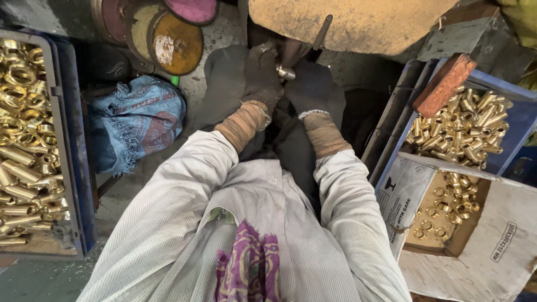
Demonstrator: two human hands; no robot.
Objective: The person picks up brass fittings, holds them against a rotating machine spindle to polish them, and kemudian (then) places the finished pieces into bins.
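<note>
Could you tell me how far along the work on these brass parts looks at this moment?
Done, it seems: a few brass rings lie in the cardboard box, which is mostly bare. In hand: the left hand and right hand, both gloved, hold one small metal fitting up at the wheel. Left: the left crate and the right crate are heaped with brass parts.

Crate of brass fittings left, crate and carton right
</note>
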